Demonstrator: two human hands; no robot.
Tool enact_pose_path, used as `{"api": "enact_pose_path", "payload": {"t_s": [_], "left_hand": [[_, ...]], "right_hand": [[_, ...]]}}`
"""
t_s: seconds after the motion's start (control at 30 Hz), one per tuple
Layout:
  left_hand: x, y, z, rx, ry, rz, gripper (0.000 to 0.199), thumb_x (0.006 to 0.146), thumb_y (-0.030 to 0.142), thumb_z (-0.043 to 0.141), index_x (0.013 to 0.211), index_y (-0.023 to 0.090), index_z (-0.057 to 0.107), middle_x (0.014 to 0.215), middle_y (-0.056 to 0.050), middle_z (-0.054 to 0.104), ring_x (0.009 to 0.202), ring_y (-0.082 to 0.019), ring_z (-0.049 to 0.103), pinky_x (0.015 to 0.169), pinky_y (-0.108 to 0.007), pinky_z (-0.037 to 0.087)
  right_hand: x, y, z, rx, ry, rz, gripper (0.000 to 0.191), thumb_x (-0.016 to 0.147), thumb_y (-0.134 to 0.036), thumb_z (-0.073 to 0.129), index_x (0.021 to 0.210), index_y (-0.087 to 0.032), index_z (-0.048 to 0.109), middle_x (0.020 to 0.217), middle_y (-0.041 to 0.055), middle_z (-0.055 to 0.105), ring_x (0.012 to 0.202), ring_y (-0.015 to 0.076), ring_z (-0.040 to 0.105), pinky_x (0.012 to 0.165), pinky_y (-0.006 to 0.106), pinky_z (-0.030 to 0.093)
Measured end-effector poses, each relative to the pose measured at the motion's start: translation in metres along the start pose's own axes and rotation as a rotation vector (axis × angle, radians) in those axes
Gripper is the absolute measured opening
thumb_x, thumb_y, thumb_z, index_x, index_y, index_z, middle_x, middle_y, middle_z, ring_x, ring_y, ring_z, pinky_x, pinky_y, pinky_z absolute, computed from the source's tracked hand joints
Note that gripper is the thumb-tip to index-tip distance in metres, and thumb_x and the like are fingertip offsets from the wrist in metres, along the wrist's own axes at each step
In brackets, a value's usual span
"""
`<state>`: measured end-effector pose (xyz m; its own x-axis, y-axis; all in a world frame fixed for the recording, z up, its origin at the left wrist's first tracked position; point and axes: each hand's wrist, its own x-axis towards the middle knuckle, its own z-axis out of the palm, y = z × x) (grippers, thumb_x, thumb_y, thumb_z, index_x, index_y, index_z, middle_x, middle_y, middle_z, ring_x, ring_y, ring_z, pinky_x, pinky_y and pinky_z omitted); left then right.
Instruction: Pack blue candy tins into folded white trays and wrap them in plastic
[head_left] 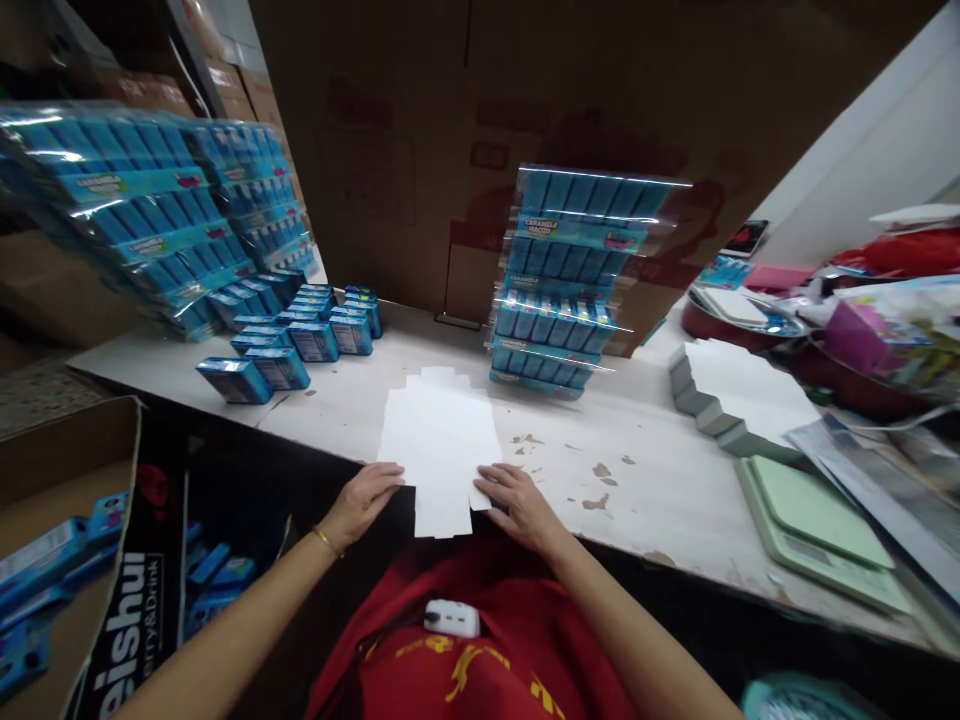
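A flat white cardboard box blank lies plain side up at the front edge of the table, its lower flap hanging past the edge towards my body. My left hand grips the blank's lower left side, fingers together on the card. At the lower right flap my right hand holds the card, fingers on top and thumb by the edge. Beyond the blank stands a stack of blue candy display trays in clear plastic, marked "Caramelo Macizo". Small blue boxes stand in rows to the left.
More stacked display trays rise at the far left. A pile of white box blanks and a pale green scale sit on the right. A large brown carton backs the table. An open carton holds blue boxes lower left.
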<state>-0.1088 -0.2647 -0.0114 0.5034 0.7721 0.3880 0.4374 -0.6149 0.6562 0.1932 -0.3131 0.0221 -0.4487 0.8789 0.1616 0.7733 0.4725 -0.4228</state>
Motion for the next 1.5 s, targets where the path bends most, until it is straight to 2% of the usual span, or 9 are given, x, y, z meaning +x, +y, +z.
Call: {"api": "enact_pose_path", "payload": {"t_s": [0.17,0.3,0.47,0.63,0.97,1.1,1.23,1.33,1.5], "left_hand": [[0.0,-0.004,-0.001,-0.033,-0.038,-0.048,0.021,0.083,0.025,0.046,0.094,0.021,0.063,0.106,-0.008,0.059,0.1,-0.016,0.052,0.088,-0.035,0.043],[0.024,0.023,-0.01,0.086,-0.062,-0.05,0.021,0.085,0.025,0.043,0.088,0.019,0.063,0.091,-0.006,0.062,0.09,-0.016,0.054,0.08,-0.031,0.044],[0.07,0.058,-0.019,0.565,-0.376,0.097,0.026,0.084,0.028,0.044,0.069,0.016,0.062,0.071,-0.007,0.06,0.076,-0.02,0.052,0.064,-0.032,0.037],[0.084,0.056,-0.006,0.67,-0.584,0.11,0.018,0.079,0.016,0.05,0.067,0.015,0.063,0.072,-0.008,0.06,0.076,-0.021,0.051,0.057,-0.028,0.034],[0.084,0.056,0.007,0.623,-0.467,-0.118,0.029,0.083,0.036,0.041,0.074,0.022,0.065,0.076,-0.005,0.063,0.078,-0.021,0.054,0.057,-0.027,0.038],[0.087,0.061,0.007,0.601,-0.462,-0.157,0.03,0.084,0.037,0.039,0.079,0.024,0.065,0.08,-0.004,0.065,0.079,-0.02,0.055,0.06,-0.027,0.04],[0.09,0.062,0.004,0.564,-0.503,-0.151,0.033,0.083,0.04,0.037,0.079,0.025,0.066,0.082,-0.005,0.066,0.081,-0.021,0.056,0.062,-0.028,0.041],[0.095,0.061,0.003,0.572,-0.542,-0.166,0.029,0.08,0.037,0.041,0.078,0.024,0.067,0.081,-0.007,0.066,0.081,-0.023,0.058,0.063,-0.029,0.042],[0.103,0.06,-0.001,0.564,-0.565,-0.176,0.023,0.074,0.03,0.047,0.075,0.021,0.068,0.075,-0.009,0.066,0.074,-0.023,0.06,0.063,-0.03,0.043]], "right_hand": [[0.008,0.001,-0.001,0.026,0.048,-0.008,0.026,0.083,-0.017,0.044,0.103,-0.023,0.059,0.11,0.0038,0.058,0.098,0.0184,0.048,0.086,0.035,0.037],[0.03,-0.015,-0.013,-0.185,0.022,-0.024,0.02,0.085,-0.02,0.042,0.081,-0.02,0.062,0.08,0.0046,0.063,0.078,0.0175,0.05,0.076,0.034,0.034],[0.065,-0.038,-0.019,-0.472,-0.121,-0.178,0.016,0.08,-0.013,0.047,0.071,-0.016,0.06,0.072,0.0056,0.059,0.074,0.018,0.047,0.074,0.034,0.031],[0.086,-0.046,-0.006,-0.5,-0.205,-0.218,0.018,0.08,-0.013,0.045,0.071,-0.015,0.061,0.073,0.0073,0.059,0.075,0.0188,0.047,0.068,0.033,0.031],[0.105,-0.045,0.0,-0.463,-0.31,-0.191,0.022,0.081,-0.014,0.044,0.068,-0.015,0.062,0.069,0.0067,0.06,0.075,0.0208,0.052,0.068,0.035,0.038],[0.074,-0.05,-0.01,-0.431,-0.232,-0.172,0.023,0.08,-0.027,0.052,0.097,-0.015,0.06,0.097,0.0097,0.059,0.1,0.0236,0.048,0.09,0.04,0.034],[0.025,-0.053,-0.001,-0.347,0.001,-0.058,0.091,0.059,-0.049,0.068,0.134,-0.019,0.026,0.141,0.0132,0.019,0.129,0.0362,0.008,0.1,0.056,0.017],[0.014,-0.051,0.016,-0.38,0.042,-0.081,0.086,0.063,-0.036,0.067,0.135,-0.021,0.022,0.144,0.009,0.012,0.129,0.0372,0.001,0.099,0.06,0.015],[0.032,-0.044,0.023,-0.348,0.052,-0.265,0.073,0.067,-0.018,0.054,0.134,-0.014,0.026,0.142,0.0083,0.018,0.13,0.0343,0.006,0.102,0.055,0.023]]}}
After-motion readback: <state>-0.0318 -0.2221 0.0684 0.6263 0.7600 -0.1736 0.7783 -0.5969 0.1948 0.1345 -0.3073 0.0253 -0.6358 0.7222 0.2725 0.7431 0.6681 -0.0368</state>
